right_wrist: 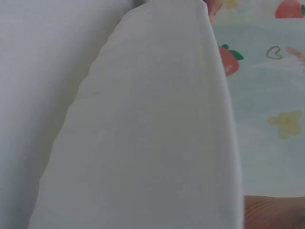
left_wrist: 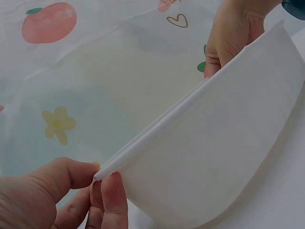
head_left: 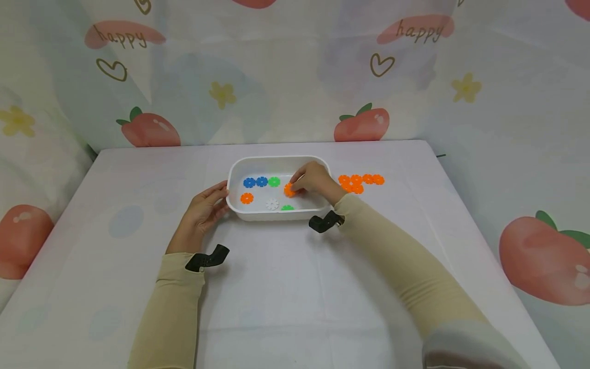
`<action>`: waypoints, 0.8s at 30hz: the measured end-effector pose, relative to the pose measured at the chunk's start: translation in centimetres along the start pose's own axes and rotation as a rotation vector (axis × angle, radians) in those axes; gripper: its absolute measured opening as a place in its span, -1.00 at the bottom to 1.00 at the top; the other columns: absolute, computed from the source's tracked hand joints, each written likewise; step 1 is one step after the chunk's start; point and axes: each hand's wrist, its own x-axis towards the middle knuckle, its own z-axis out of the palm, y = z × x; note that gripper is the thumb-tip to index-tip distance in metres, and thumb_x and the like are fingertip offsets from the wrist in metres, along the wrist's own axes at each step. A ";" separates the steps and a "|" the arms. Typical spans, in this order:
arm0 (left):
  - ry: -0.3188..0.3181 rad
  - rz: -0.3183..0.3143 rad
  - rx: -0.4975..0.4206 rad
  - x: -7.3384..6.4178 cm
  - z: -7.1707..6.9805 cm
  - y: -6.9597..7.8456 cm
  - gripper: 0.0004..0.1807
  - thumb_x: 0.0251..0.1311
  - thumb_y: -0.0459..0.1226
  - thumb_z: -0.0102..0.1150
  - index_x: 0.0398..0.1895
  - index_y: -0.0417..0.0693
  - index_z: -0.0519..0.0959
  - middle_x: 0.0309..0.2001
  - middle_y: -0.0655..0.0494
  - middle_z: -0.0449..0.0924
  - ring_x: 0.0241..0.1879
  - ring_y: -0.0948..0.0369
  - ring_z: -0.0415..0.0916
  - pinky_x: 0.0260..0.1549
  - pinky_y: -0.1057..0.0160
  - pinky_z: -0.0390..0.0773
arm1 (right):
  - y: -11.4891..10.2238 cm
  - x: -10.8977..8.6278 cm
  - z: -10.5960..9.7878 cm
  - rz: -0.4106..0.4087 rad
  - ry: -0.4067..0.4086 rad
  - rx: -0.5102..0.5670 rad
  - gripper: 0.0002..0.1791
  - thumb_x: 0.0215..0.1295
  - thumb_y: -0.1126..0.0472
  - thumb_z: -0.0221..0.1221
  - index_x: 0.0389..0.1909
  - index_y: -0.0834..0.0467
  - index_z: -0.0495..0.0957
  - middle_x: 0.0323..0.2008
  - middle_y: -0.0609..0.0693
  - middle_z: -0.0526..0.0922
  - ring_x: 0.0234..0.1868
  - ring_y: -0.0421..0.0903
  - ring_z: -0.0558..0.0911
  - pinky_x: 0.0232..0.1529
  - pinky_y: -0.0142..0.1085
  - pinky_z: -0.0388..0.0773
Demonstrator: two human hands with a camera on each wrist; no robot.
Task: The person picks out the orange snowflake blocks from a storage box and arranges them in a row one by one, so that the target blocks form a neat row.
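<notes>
A white plastic tray (head_left: 265, 216) stands on the table. My left hand (head_left: 203, 209) pinches its left rim between thumb and fingers, as the left wrist view shows close up. Inside the tray, toward its right end, my right hand (head_left: 315, 180) pinches an orange notched plastic disc (head_left: 288, 190). Two blue discs (head_left: 255, 182) and a green disc (head_left: 274, 182) lie in a row near the back. Another orange disc (head_left: 247, 198) lies at left, a white disc (head_left: 272, 204) near the front. The front wall partly hides a second green disc (head_left: 288, 208). In the right wrist view the tray's wall hides the fingers.
Several orange discs (head_left: 356, 179) lie grouped on the white-covered table (head_left: 276, 287), just right of the tray. A printed cloth (head_left: 286, 77) with fruit and flowers hangs behind and at the sides. Black wrist cameras (head_left: 326, 221) sit on both sleeves.
</notes>
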 end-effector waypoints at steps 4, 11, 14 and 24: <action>-0.001 0.003 0.004 0.0 0.0 0.0 -0.45 0.33 -0.32 0.19 0.38 -0.09 0.39 -0.06 0.16 0.53 -0.26 0.28 0.55 -0.37 0.47 0.66 | -0.2 -0.2 -0.5 0.010 -0.023 0.009 -0.80 0.14 0.28 0.39 -0.20 0.23 0.73 -0.38 0.06 0.72 -0.48 -0.18 0.64 -0.26 -0.36 0.67; -0.009 0.002 -0.007 0.0 0.1 0.0 -0.46 0.33 -0.34 0.19 0.37 -0.10 0.39 -0.10 0.19 0.55 -0.29 0.29 0.56 -0.38 0.47 0.66 | -0.3 -0.4 -1.3 0.016 -0.049 0.038 -0.80 0.12 0.31 0.39 -0.21 0.24 0.72 -0.41 0.04 0.70 -0.48 -0.16 0.66 -0.29 -0.36 0.69; -0.004 0.003 0.000 0.0 0.1 0.0 -0.47 0.33 -0.33 0.19 0.36 -0.09 0.40 -0.11 0.20 0.56 -0.30 0.29 0.57 -0.39 0.47 0.66 | -0.4 -0.7 -2.0 0.026 -0.059 0.040 -0.79 0.15 0.30 0.37 -0.17 0.24 0.71 -0.32 0.07 0.70 -0.43 -0.12 0.69 -0.29 -0.38 0.69; 0.004 -0.003 0.004 -0.1 0.1 0.0 -0.46 0.33 -0.32 0.19 0.38 -0.08 0.40 -0.11 0.20 0.56 -0.31 0.29 0.56 -0.38 0.46 0.66 | 0.0 -1.5 -4.0 0.018 -0.079 0.072 -0.75 0.18 0.35 0.32 -0.11 0.32 0.68 -0.27 0.15 0.73 -0.20 0.09 0.75 -0.07 -0.17 0.70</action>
